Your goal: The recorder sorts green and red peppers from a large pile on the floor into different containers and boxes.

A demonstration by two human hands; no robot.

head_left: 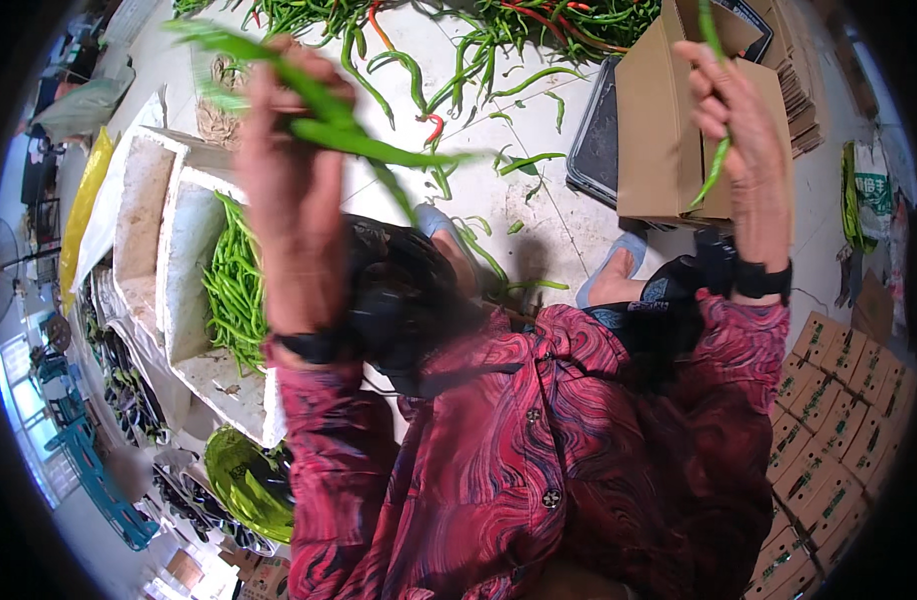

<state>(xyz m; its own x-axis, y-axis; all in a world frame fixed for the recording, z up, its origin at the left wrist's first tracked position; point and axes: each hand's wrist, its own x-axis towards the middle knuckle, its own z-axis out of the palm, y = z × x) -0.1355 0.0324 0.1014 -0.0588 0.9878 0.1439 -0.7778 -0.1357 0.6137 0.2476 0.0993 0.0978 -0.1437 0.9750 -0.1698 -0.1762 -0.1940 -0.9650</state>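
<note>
Several long green chilli peppers (369, 150) are gripped in my left hand (294, 160), raised above the left side and slightly blurred by motion. My right hand (729, 120) is closed on a long thin green pepper (719, 170), over an open cardboard box (649, 140) at the upper right. Left of my left forearm, green peppers (234, 290) lie in a white foam box (189, 230). A loose pile of green and red peppers (539, 25) covers the floor at the top, with stray ones scattered below it.
A black tray (591, 130) lies beside the cardboard box. At left are another foam box (144, 200), a yellow sack (84, 215), dark vegetables, a green tub (224, 470) and a teal crate (99, 485). Stacked cartons (829, 420) stand at lower right. My feet rest on the tiled floor (549, 220).
</note>
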